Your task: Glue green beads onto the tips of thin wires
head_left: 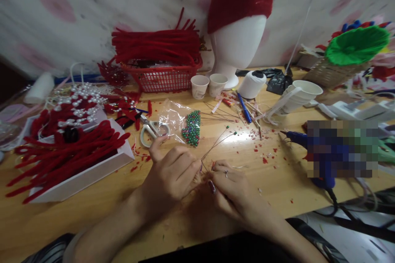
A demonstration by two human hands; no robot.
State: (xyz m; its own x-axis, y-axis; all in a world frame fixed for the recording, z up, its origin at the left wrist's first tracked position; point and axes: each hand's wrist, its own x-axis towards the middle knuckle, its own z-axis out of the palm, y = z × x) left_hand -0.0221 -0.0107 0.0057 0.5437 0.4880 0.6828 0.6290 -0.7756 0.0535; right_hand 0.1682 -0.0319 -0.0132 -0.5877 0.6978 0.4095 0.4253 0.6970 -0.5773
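My left hand (174, 174) is closed in a pinch near the table's front, its fingertips at the lower ends of thin wires (212, 148) tipped with green beads (235, 133). The wires slant up and right from between both hands. Close beside it, my right hand (230, 183), wearing a ring, has its fingers curled inward. What lies between its fingertips is hidden and blurred. Beyond the hands lies a clear plastic bag (174, 117) holding green and some red beads (191, 129). Scissors (151, 129) with pale handles rest left of that bag.
A white box (89, 176) of red fuzzy stems stands left, a red basket (166, 80) behind. A white mannequin head (237, 45), paper cups (200, 86), a thread spool (252, 84) and a blue pen (244, 107) are farther back. A blue glue gun (296, 137) lies right.
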